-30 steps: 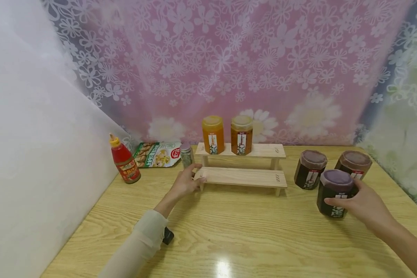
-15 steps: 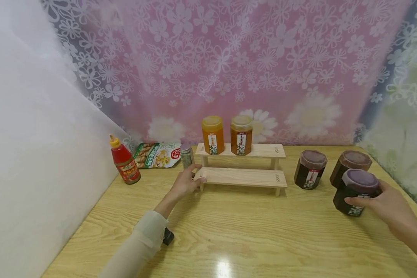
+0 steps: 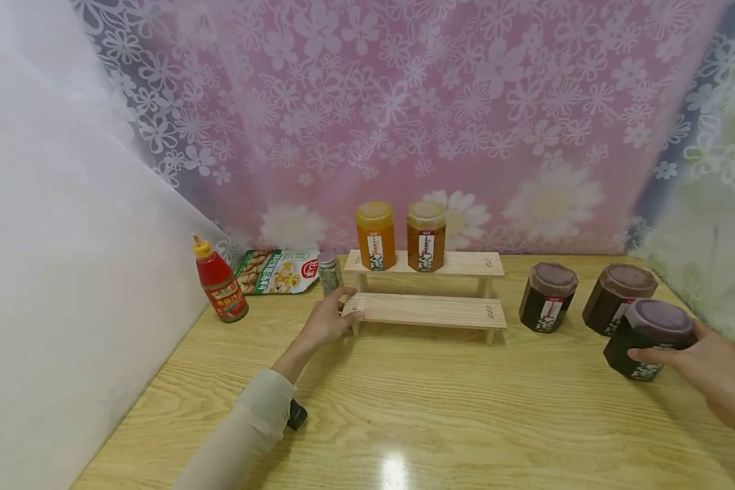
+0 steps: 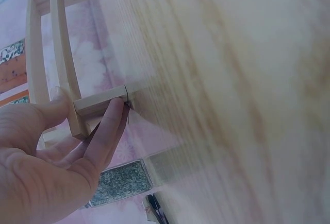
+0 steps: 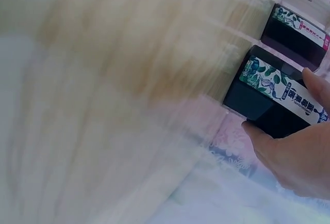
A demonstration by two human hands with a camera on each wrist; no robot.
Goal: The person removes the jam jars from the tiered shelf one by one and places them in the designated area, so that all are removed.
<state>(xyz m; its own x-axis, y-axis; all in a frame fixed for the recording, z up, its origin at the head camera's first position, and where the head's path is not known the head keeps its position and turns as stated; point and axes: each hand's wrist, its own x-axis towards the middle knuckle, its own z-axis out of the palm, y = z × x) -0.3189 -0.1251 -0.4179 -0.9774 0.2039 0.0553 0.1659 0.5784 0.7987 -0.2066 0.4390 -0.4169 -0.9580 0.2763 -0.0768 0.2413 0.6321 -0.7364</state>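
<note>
At the left end of a two-step wooden shelf [image 3: 429, 310], my left hand [image 3: 327, 321] grips the lower board. The left wrist view shows the thumb on the board's edge and fingers around its leg [image 4: 98, 100]. On the right, my right hand [image 3: 713, 364] holds a dark six-sided jar [image 3: 640, 344] with a purplish lid, thumb on one side. This jar leans a little and partly covers another dark jar [image 3: 612, 299] behind it. A third dark jar [image 3: 548, 299] stands to their left. An orange jar [image 3: 376, 235] and an amber jar [image 3: 426, 235] stand on the upper step.
Left of the shelf are a small spice bottle [image 3: 329, 272], a green food packet [image 3: 278, 272] lying flat and a red sauce bottle [image 3: 220, 282] with a yellow cap. A small black object [image 3: 297, 415] lies beside the left sleeve. A floral curtain [image 3: 404, 122] hangs behind the table.
My right hand has moved to the right with the dark jar, which now leans more. The left hand has kept its place on the shelf.
</note>
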